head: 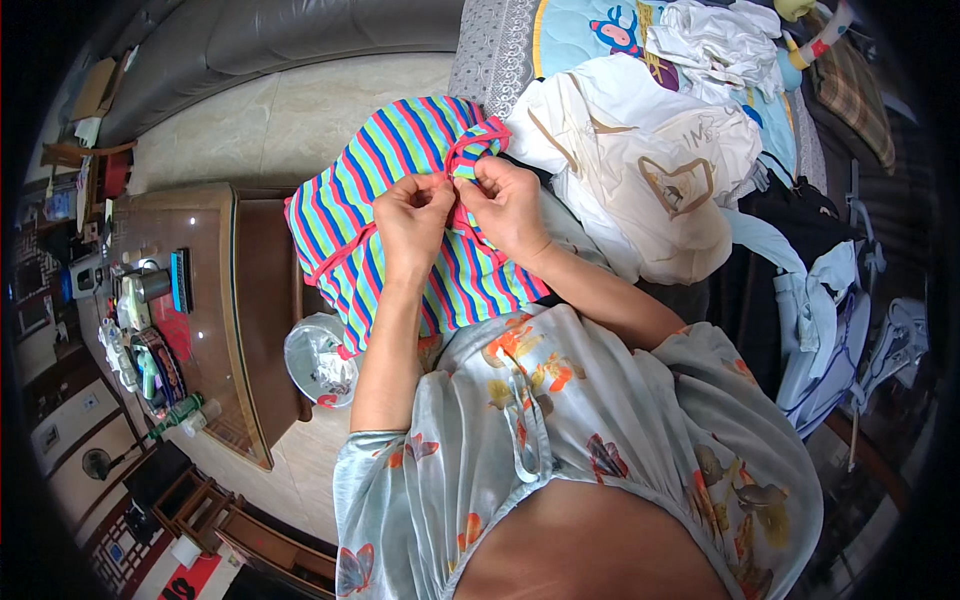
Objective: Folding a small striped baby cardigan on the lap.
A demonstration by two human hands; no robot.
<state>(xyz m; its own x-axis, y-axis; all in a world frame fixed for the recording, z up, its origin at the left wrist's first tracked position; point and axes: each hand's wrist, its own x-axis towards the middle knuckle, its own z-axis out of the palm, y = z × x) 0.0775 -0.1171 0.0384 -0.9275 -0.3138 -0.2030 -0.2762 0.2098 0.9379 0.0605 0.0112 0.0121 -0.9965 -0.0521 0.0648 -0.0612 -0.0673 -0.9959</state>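
Note:
A multicoloured striped garment with pink-red trim is spread over my lap. My left hand pinches its trimmed edge between thumb and fingertips. Right beside it, my right hand grips the same edge, and the fingertips of both hands almost meet. The small spot between the fingertips is mostly hidden. To the right of the striped cloth lies a pile of white and cream clothing, one piece bearing a brown-edged heart-shaped patch.
A glass-topped wooden table holding bottles and boxes stands left. Beside it is a lined waste bin. A dark leather sofa runs along the back. On the right are a light-blue quilted mat, dark clothing and a white plastic item.

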